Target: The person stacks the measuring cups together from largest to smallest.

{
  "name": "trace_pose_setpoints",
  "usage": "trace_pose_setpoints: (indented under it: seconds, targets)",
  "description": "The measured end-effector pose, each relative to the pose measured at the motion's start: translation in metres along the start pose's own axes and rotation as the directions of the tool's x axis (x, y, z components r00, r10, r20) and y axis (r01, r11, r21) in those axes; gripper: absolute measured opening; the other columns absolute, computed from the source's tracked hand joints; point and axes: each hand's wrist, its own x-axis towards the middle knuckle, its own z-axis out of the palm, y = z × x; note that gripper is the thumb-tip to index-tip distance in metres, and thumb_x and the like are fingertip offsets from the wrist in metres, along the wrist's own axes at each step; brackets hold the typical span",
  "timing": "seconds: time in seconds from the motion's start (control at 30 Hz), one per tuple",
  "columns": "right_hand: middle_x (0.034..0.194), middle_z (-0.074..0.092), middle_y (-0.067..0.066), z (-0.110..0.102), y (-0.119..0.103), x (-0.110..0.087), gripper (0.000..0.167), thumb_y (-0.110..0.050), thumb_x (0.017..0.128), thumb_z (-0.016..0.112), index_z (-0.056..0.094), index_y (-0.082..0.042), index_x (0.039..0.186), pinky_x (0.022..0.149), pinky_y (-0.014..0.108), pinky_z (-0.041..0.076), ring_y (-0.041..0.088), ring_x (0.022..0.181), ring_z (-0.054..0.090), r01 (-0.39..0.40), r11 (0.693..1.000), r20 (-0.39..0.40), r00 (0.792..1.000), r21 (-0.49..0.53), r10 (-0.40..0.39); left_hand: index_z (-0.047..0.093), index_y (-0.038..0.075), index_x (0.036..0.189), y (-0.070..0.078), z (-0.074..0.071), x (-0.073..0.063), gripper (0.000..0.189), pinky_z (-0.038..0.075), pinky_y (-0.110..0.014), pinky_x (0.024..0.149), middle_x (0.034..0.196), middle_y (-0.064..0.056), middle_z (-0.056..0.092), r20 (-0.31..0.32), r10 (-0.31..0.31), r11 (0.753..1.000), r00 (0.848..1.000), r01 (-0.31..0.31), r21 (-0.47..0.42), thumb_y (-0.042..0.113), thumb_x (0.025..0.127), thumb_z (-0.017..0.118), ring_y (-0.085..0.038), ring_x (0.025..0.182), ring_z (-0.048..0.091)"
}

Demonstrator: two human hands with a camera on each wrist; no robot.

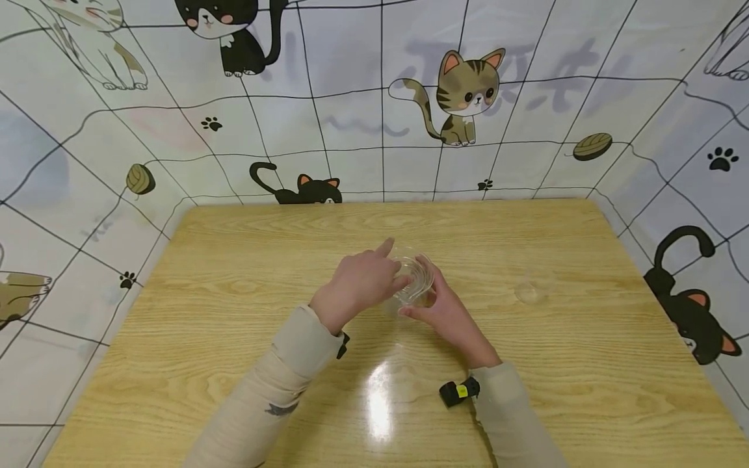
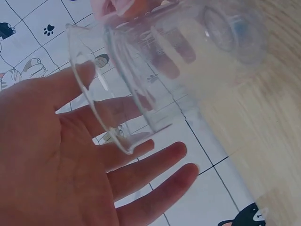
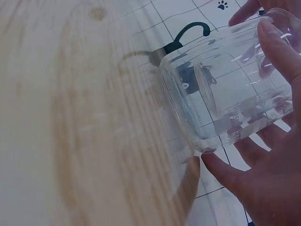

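Note:
Over the middle of the table, my right hand (image 1: 447, 309) holds a clear square-sided cup (image 3: 230, 89) tilted on its side. Its thumb and fingers curl round opposite walls, and faint printed letters show on the wall. A second clear rim (image 2: 94, 101) stands out from the cup's mouth, seemingly an inner cup nested in it. My left hand (image 1: 368, 279) is at this mouth, with thumb and forefinger at the rim. In the left wrist view its other fingers are spread, and the glass partly blurs where the fingertips touch.
A faint clear round piece (image 1: 529, 292), perhaps a lid, lies on the wooden table (image 1: 234, 260) to the right of the hands. Cat-patterned sheeting (image 1: 351, 123) stands along the table's back and sides. A glare spot (image 1: 379, 403) shines near the front.

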Motion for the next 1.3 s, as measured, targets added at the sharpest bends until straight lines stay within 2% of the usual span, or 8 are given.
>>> trace_pose_setpoints:
  seconds: [0.1, 0.23, 0.4, 0.6, 0.7, 0.97, 1.17, 1.3]
  targets:
    - [0.145, 0.022, 0.004, 0.000, 0.000, 0.000, 0.090, -0.024, 0.073, 0.074, 0.015, -0.040, 0.139, 0.094, 0.049, 0.032, 0.033, 0.127, 0.028, 0.002, 1.000, 0.005, 1.000, 0.015, -0.002, 0.064, 0.022, 0.108, -0.002, 0.005, -0.001, 0.049, 0.044, -0.032, 0.050, 0.146, -0.006, 0.021, -0.014, -0.009, 0.999, 1.000, 0.008, -0.049, 0.054, 0.091, 0.030, -0.019, 0.089, 0.058]
    - [0.145, 0.022, 0.005, 0.000, 0.000, -0.001, 0.090, -0.024, 0.074, 0.074, 0.014, -0.040, 0.139, 0.095, 0.050, 0.031, 0.035, 0.126, 0.028, 0.001, 1.000, 0.002, 1.000, -0.002, -0.001, 0.056, 0.022, 0.123, -0.005, 0.013, -0.002, 0.058, 0.048, -0.039, 0.063, 0.147, -0.005, 0.016, -0.025, -0.003, 0.993, 1.000, 0.001, -0.114, 0.057, 0.091, 0.023, -0.023, 0.108, 0.051]
    - [0.144, 0.024, 0.005, 0.000, 0.001, 0.001, 0.090, -0.025, 0.074, 0.074, 0.014, -0.040, 0.139, 0.095, 0.052, 0.029, 0.035, 0.126, 0.029, 0.006, 1.000, -0.007, 1.000, -0.012, -0.006, 0.048, 0.017, 0.130, -0.009, 0.021, -0.003, 0.064, 0.046, -0.046, 0.076, 0.147, -0.005, 0.016, -0.056, 0.009, 0.983, 0.998, -0.019, -0.184, 0.061, 0.089, 0.025, -0.024, 0.121, 0.040]
    - [0.144, 0.024, 0.004, -0.001, 0.004, 0.002, 0.092, -0.027, 0.073, 0.074, 0.014, -0.032, 0.142, 0.096, 0.052, 0.028, 0.032, 0.127, 0.029, 0.006, 1.000, -0.002, 1.000, -0.011, -0.006, 0.044, 0.017, 0.133, -0.012, 0.032, -0.005, 0.069, 0.045, -0.045, 0.080, 0.147, -0.005, 0.016, -0.096, 0.006, 0.975, 0.995, -0.027, -0.220, 0.064, 0.086, 0.026, -0.022, 0.124, 0.037]
    - [0.144, 0.025, 0.002, -0.001, 0.010, 0.005, 0.093, -0.028, 0.071, 0.075, 0.015, -0.036, 0.141, 0.097, 0.051, 0.028, 0.031, 0.126, 0.030, 0.003, 1.000, -0.004, 1.000, 0.001, -0.003, 0.044, 0.016, 0.133, -0.013, 0.036, -0.005, 0.068, 0.045, -0.044, 0.081, 0.146, -0.006, 0.018, -0.122, 0.002, 0.966, 0.992, -0.033, -0.255, 0.063, 0.087, 0.026, -0.023, 0.122, 0.039]
    - [0.143, 0.026, -0.005, 0.000, 0.030, 0.012, 0.095, -0.041, 0.066, 0.076, 0.014, -0.048, 0.137, 0.097, 0.050, 0.028, 0.028, 0.126, 0.031, -0.003, 0.999, -0.025, 1.000, -0.035, 0.002, 0.040, 0.019, 0.136, -0.011, 0.044, -0.006, 0.055, 0.040, -0.045, 0.088, 0.143, -0.006, 0.027, -0.122, -0.056, 0.911, 0.991, 0.000, -0.413, 0.051, 0.092, 0.030, -0.024, 0.121, 0.040]
    - [0.143, 0.026, -0.006, 0.000, 0.032, 0.013, 0.095, -0.045, 0.064, 0.076, 0.013, -0.050, 0.136, 0.097, 0.052, 0.026, 0.029, 0.126, 0.031, -0.005, 0.999, -0.036, 0.999, -0.046, 0.003, 0.049, 0.018, 0.129, -0.007, 0.049, -0.006, 0.042, 0.042, -0.040, 0.087, 0.138, -0.004, 0.038, -0.232, -0.102, 0.916, 0.967, 0.001, -0.401, 0.034, 0.095, 0.033, -0.020, 0.120, 0.042]
    - [0.143, 0.025, -0.005, 0.000, 0.032, 0.013, 0.097, -0.044, 0.065, 0.076, 0.013, -0.045, 0.138, 0.096, 0.054, 0.026, 0.031, 0.126, 0.031, 0.004, 0.999, -0.033, 0.999, -0.038, -0.005, 0.052, 0.018, 0.126, -0.006, 0.053, -0.006, 0.041, 0.045, -0.038, 0.083, 0.135, -0.003, 0.041, -0.285, -0.120, 0.922, 0.951, 0.000, -0.388, 0.032, 0.094, 0.031, -0.020, 0.117, 0.045]
